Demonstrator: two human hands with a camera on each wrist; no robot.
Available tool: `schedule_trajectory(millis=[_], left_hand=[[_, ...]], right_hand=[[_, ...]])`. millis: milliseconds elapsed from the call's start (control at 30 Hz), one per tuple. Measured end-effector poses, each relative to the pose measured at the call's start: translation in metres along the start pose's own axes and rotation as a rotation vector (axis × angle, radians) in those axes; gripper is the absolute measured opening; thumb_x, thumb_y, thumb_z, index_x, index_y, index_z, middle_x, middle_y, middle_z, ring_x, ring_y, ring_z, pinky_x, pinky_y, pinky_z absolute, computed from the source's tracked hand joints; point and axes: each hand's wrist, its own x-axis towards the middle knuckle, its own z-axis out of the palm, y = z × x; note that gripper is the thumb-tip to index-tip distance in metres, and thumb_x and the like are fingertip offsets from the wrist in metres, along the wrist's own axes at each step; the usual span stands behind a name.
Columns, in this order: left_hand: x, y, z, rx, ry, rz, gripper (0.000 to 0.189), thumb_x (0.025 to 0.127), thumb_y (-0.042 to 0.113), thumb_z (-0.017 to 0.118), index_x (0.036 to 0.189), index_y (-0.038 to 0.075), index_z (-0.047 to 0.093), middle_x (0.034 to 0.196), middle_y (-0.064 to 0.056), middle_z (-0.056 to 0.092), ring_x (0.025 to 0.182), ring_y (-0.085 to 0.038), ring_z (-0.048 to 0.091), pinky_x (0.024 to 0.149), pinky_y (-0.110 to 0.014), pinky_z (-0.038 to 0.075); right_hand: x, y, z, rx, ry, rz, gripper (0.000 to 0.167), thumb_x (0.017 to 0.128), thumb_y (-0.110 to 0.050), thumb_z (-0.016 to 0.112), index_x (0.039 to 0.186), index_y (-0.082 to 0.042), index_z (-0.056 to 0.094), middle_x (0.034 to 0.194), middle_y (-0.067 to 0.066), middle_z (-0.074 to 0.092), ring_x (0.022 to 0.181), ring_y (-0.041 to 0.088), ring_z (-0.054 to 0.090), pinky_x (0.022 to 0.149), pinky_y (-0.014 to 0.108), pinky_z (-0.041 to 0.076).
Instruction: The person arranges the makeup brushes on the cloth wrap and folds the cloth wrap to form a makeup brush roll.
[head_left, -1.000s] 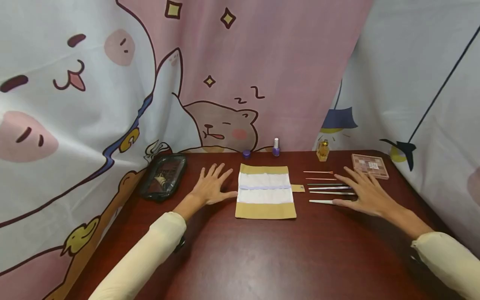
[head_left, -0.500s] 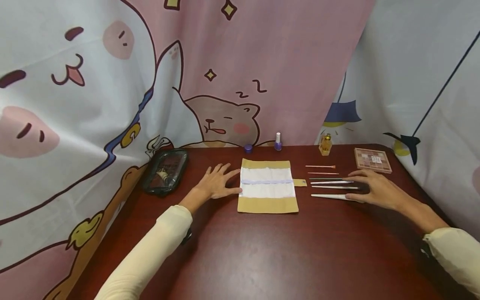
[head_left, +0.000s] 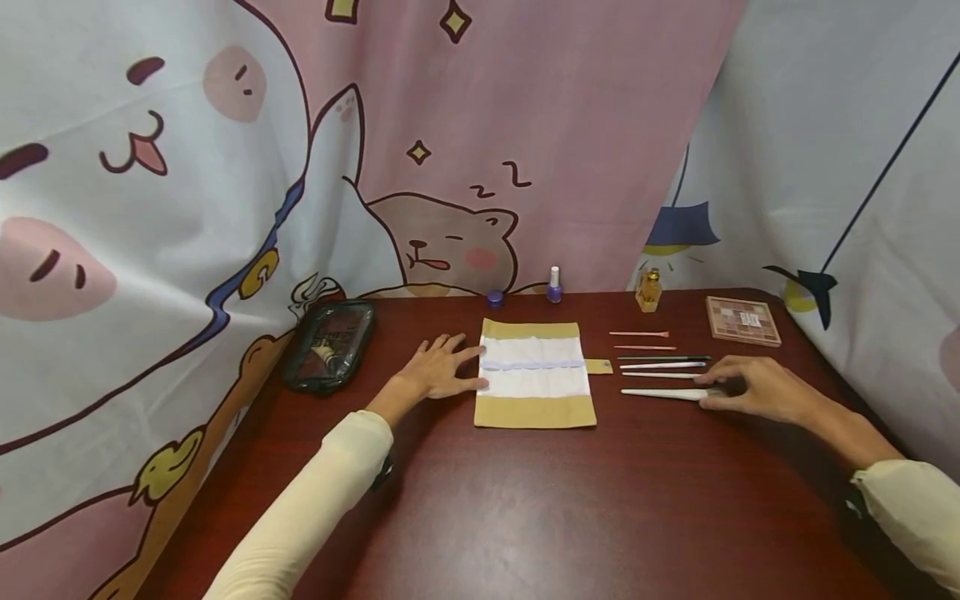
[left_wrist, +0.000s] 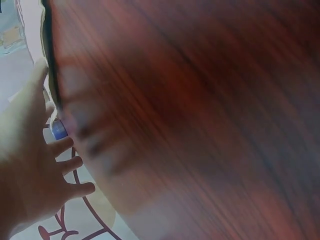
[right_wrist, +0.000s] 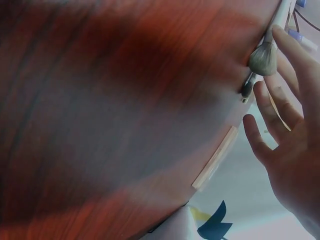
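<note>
An unrolled tan and white cloth brush roll (head_left: pixel 534 410) lies flat mid-table, its snap strap (head_left: pixel 598 367) pointing right. My left hand (head_left: pixel 435 369) is at its left edge, thumb and index finger touching the edge, the other fingers spread. In the left wrist view the left hand (left_wrist: pixel 30 165) shows straight fingers. Several makeup brushes lie in a row right of the roll. My right hand (head_left: pixel 761 390) is over the nearest, a large white-handled brush (head_left: pixel 660 393); the thumb is beside it and the fingers reach across. In the right wrist view its fluffy head (right_wrist: pixel 263 59) is near the thumb.
Along the back stand a purple jar (head_left: pixel 495 298), a nail polish bottle (head_left: pixel 554 287) and a gold perfume bottle (head_left: pixel 648 292). An eyeshadow palette (head_left: pixel 742 322) lies at the back right. A black tray-like case (head_left: pixel 328 346) is at the left. Printed curtains border the table.
My right hand has come down from above the brushes to the nearest one, its fingers drawing closer together. The left hand has moved slightly in against the roll's edge.
</note>
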Motion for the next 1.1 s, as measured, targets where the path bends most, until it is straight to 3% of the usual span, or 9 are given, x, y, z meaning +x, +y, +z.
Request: schedule_trajectory(millis=[233, 433, 600, 800, 1100], left_hand=[[0.004, -0.001, 0.004, 0.005, -0.042, -0.020, 0.084, 0.093, 0.081, 0.045, 0.164, 0.040, 0.029, 0.171, -0.011, 0.023, 0.156, -0.038, 0.021, 0.121, -0.065, 0.021], [0.003, 0.001, 0.004, -0.022, -0.078, -0.037, 0.084, 0.094, 0.081, 0.045, 0.165, 0.040, 0.027, 0.172, -0.011, 0.019, 0.156, -0.038, 0.019, 0.120, -0.066, 0.021], [0.001, 0.003, 0.002, -0.046, -0.094, -0.043, 0.082, 0.095, 0.079, 0.046, 0.165, 0.039, 0.027, 0.172, -0.012, 0.017, 0.156, -0.039, 0.018, 0.119, -0.067, 0.023], [0.000, 0.004, 0.002, -0.035, -0.092, -0.050, 0.082, 0.095, 0.079, 0.046, 0.164, 0.041, 0.027, 0.172, -0.011, 0.017, 0.156, -0.038, 0.018, 0.118, -0.067, 0.024], [0.004, 0.002, 0.005, -0.035, -0.081, -0.064, 0.084, 0.091, 0.084, 0.047, 0.163, 0.046, 0.028, 0.173, -0.008, 0.018, 0.156, -0.036, 0.019, 0.117, -0.066, 0.028]], right_hand=[[-0.002, 0.004, 0.004, 0.022, -0.029, -0.008, 0.028, 0.080, -0.035, 0.092, 0.105, -0.026, 0.082, 0.098, -0.018, 0.068, 0.086, 0.002, 0.061, 0.072, 0.026, 0.050], [-0.001, 0.004, 0.002, 0.039, -0.076, 0.052, 0.026, 0.081, -0.034, 0.091, 0.103, -0.027, 0.080, 0.097, -0.015, 0.071, 0.082, 0.001, 0.057, 0.070, 0.026, 0.049], [0.002, 0.002, -0.004, 0.062, -0.024, 0.036, 0.029, 0.078, -0.028, 0.093, 0.102, -0.025, 0.078, 0.092, -0.015, 0.072, 0.078, -0.001, 0.056, 0.067, 0.026, 0.047], [0.013, -0.008, -0.015, 0.179, 0.013, 0.070, 0.028, 0.082, -0.024, 0.091, 0.106, -0.024, 0.077, 0.087, -0.012, 0.068, 0.072, 0.002, 0.053, 0.061, 0.024, 0.041], [0.034, -0.031, -0.025, 0.330, 0.052, 0.138, 0.033, 0.090, -0.019, 0.083, 0.122, -0.022, 0.074, 0.101, 0.000, 0.074, 0.076, 0.007, 0.062, 0.060, 0.025, 0.045]])
